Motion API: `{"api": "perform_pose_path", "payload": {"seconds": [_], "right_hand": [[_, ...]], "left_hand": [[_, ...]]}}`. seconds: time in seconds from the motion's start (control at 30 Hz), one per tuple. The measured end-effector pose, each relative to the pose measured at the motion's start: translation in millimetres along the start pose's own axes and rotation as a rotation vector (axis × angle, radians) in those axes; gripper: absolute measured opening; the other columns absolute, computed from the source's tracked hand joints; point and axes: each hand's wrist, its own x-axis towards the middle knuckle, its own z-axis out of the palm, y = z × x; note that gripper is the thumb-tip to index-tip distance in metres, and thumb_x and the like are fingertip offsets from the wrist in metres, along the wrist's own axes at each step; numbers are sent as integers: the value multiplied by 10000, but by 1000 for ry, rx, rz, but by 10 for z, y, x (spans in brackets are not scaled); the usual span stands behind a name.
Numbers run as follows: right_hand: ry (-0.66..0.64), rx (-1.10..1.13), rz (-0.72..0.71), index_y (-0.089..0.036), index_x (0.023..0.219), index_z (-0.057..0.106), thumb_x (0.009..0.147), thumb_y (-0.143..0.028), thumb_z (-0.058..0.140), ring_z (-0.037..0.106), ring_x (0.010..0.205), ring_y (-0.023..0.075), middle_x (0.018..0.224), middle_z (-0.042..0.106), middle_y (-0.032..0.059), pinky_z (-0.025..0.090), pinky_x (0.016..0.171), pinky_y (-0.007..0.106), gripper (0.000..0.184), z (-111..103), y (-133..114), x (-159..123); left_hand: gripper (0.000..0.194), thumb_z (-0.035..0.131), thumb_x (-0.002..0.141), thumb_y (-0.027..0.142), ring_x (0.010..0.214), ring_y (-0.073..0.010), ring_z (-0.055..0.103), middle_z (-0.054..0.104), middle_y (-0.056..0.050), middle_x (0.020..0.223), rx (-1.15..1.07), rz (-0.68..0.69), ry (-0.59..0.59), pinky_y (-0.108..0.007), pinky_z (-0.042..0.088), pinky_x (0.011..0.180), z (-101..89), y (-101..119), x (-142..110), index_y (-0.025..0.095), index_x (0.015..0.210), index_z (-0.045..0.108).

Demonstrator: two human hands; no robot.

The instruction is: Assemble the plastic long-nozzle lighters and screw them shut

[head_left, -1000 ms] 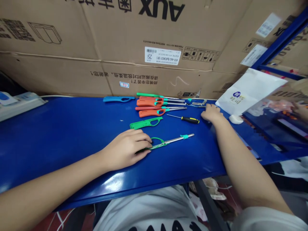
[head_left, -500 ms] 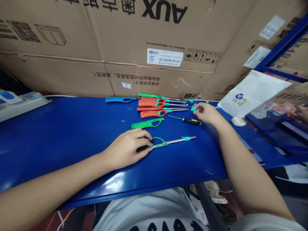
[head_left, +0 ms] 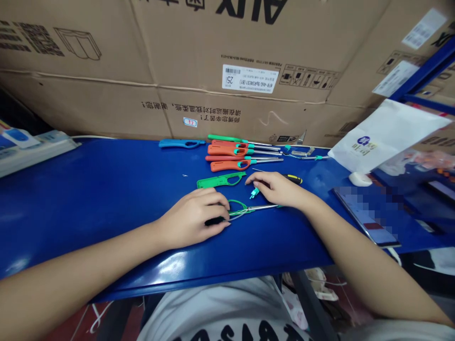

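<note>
My left hand (head_left: 197, 218) is closed around the handle of an opened green gas lighter (head_left: 244, 204), whose metal tube (head_left: 263, 207) points right. Its palm and fingers hide most of the handle; thin wires show near the trigger loop. Between the fingertips of my right hand (head_left: 279, 188) is a small teal plastic trigger piece (head_left: 254, 192), held just above the tube. My right forearm side covers the tube's far end. Behind my left hand lies a loose green handle half (head_left: 216, 182), hollow side up. A screwdriver (head_left: 294, 179) lies behind my right hand, partly covered.
Several orange lighters (head_left: 223, 166) and a green one (head_left: 227, 139) lie along the cardboard box (head_left: 170, 85). A blue handle half (head_left: 181, 143) is left of them. Small parts (head_left: 302, 153), a white paper bag (head_left: 384, 137) and a phone (head_left: 366, 218) are at right; a power strip (head_left: 39, 151) is at left.
My right hand has come left and nearer with the teal trigger piece, from beside the small parts to over the lighter's tube. My left hand keeps its hold. The view has shifted slightly.
</note>
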Motion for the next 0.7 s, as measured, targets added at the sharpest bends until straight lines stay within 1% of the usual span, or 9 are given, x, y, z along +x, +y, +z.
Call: {"api": "perform_pose_path", "payload": {"seconds": [0.07,0.17,0.27,0.37,0.47,0.5,0.57,0.63,0.7], "right_hand": [[41,-29,0,-177,1100,690,966,-170,455,585,682,149,876,711,43,438,684,273,271,22,8,18],[44,-16,28,-179,1100,666,958,-199,482,577,661,153,808,683,26,429,663,270,233,37,26,36],[28,3,36,-188,1115,658,966,-192,448,614,754,167,892,698,37,452,732,286,257,9,51,28],[-37,37,3,-190,1150,647,929,-113,411,618,840,169,944,680,38,468,791,293,333,-67,65,-12],[-136,53,-61,-182,1213,619,845,-54,463,586,814,152,931,641,30,471,741,263,420,-160,40,-73],[-166,51,-77,-181,1222,616,835,-63,497,571,791,145,928,633,29,464,706,250,421,-187,24,-90],[-206,46,-106,-177,1186,637,855,-132,571,546,759,135,955,635,38,445,656,237,341,-221,-5,-111],[-210,53,-126,-169,1105,673,894,-239,612,532,743,130,979,646,52,434,645,241,231,-225,-17,-108],[-196,74,-126,-163,1039,693,922,-327,617,527,727,130,943,658,52,429,650,248,215,-200,-5,-87]], "left_hand": [[133,604,991,288,978,-190,628,702,-39,1086,36,58,-46,-333,451,880,-6,5,5,215,994,716],[172,569,1012,307,982,-199,619,700,-48,1095,71,104,-91,-340,440,865,-19,21,17,206,1025,707],[207,570,1013,352,982,-206,617,699,-56,1094,86,106,-105,-346,437,867,-34,33,24,201,1036,710],[213,540,1029,329,981,-201,619,702,-57,1083,99,106,-103,-340,433,870,-39,28,18,205,1037,714],[203,510,1038,256,989,-192,620,705,-49,1087,104,108,-93,-330,429,873,-27,10,4,211,1047,708],[197,514,1035,250,989,-190,619,705,-45,1091,101,102,-88,-328,428,872,-22,4,0,214,1045,707],[177,541,1024,265,983,-187,621,704,-35,1097,94,78,-75,-327,431,870,-12,-4,-4,221,1033,712],[159,571,1010,282,978,-186,626,706,-29,1098,93,47,-57,-327,436,867,-6,-8,-4,225,1026,719],[148,584,1000,277,977,-185,633,709,-25,1103,96,26,-43,-325,441,863,-5,-9,-1,228,1023,721]]}}
